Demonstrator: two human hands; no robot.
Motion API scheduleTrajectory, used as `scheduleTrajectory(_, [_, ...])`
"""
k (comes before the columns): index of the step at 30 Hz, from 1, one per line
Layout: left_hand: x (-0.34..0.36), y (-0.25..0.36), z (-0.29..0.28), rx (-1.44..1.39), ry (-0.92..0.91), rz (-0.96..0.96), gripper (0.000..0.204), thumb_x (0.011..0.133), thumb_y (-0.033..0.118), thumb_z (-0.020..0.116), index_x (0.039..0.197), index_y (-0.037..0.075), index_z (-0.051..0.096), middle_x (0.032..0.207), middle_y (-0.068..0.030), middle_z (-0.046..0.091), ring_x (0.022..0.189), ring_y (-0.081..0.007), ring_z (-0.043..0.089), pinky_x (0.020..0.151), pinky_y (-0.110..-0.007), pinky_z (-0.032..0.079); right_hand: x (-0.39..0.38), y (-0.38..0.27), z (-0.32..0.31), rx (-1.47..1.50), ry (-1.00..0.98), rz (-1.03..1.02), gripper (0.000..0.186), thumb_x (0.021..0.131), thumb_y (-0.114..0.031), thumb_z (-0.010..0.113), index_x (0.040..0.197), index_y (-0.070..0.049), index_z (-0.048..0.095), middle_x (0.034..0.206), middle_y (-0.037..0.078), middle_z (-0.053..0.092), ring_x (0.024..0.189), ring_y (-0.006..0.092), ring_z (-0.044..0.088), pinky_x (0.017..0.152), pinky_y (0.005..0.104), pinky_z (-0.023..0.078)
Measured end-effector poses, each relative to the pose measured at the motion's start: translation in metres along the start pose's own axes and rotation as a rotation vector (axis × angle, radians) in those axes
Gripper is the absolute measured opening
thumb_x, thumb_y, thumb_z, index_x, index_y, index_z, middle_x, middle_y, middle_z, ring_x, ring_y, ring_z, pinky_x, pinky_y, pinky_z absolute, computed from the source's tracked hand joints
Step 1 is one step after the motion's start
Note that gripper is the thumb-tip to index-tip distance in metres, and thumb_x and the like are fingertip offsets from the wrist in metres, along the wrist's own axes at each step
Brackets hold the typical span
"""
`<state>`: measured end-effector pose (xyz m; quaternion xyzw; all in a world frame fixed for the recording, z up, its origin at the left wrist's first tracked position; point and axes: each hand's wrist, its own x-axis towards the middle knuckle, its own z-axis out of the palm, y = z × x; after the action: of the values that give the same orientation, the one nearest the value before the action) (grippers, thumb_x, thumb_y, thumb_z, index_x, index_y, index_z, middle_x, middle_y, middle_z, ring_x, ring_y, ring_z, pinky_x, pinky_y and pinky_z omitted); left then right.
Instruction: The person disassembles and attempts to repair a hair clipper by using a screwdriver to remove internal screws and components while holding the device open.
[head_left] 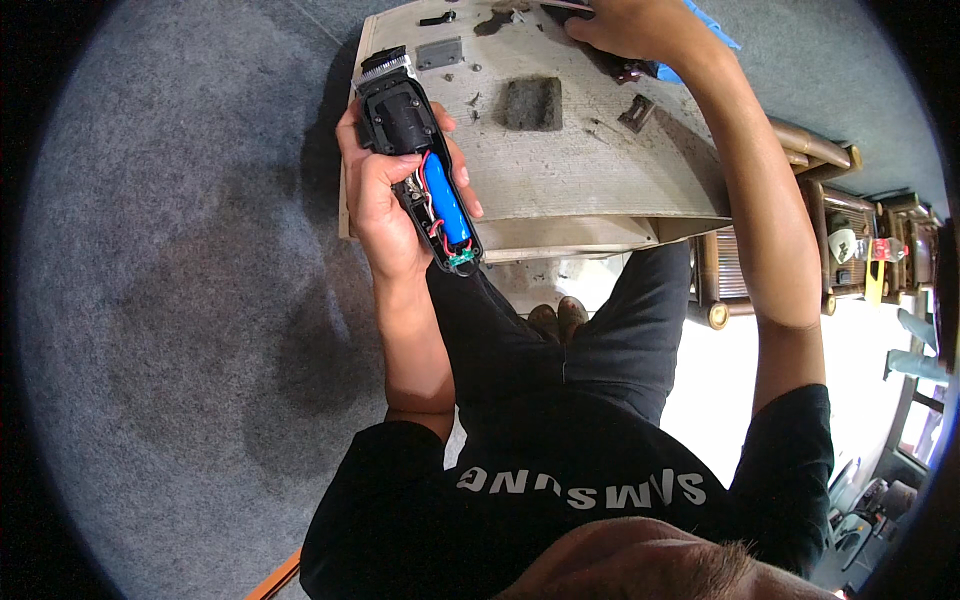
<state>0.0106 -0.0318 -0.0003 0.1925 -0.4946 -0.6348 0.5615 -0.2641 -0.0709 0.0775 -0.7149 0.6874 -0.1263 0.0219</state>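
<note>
My left hand (375,205) is wrapped round a black hair clipper (402,120), held tilted over the table's left edge with its toothed blade (387,68) pointing away from me. The clipper's casing is open. Inside it lie a blue cylindrical battery (446,200), red and white wires and a small green circuit board (462,258) at the near end. My right hand (635,28) reaches to the far right part of the table, beside a dark object (625,68) and a blue cloth-like piece. The top edge of the picture cuts off most of its fingers.
On the pale wooden table (560,180) lie a grey metal plate (439,53), a dark square block (534,104), a small brown part (637,113), a small black lever-like part (438,18) and several tiny bits. Bamboo furniture (755,265) stands to the right.
</note>
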Motion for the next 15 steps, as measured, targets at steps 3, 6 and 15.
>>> scheduleTrajectory(3, [0.000,-0.001,0.000,-0.004,-0.019,0.007,0.063,0.087,0.010,0.043,0.147,0.003,0.027,0.108,-0.0278,0.060,0.065,-0.0275,0.067,0.043,-0.038,0.061,0.006,0.003,0.008,0.011,-0.042,0.110,0.043,0.090,-0.028,0.068,0.118,0.004,0.062,0.091,0.030,0.073,0.090,0.0467,0.072,0.081,0.0546,0.056])
scheduleTrajectory(6, [0.000,-0.002,0.001,-0.021,-0.002,0.005,0.063,0.087,0.010,0.042,0.147,0.004,0.027,0.108,-0.0276,0.060,0.065,-0.0273,0.067,0.043,-0.038,0.061,0.009,0.006,0.019,0.048,0.261,0.014,0.032,0.090,-0.023,0.065,0.108,0.003,0.068,0.090,0.028,0.073,0.088,0.0464,0.072,0.079,0.0536,0.057])
scheduleTrajectory(15, [0.000,-0.004,-0.001,-0.040,-0.001,0.013,0.060,0.086,0.009,0.042,0.144,0.004,0.028,0.108,-0.0266,0.060,0.065,-0.0270,0.067,0.044,-0.040,0.062,0.009,-0.015,0.027,-0.111,0.223,-0.166,0.024,0.089,-0.027,0.068,0.090,-0.005,0.079,0.089,0.024,0.075,0.085,0.0413,0.074,0.079,0.0505,0.060])
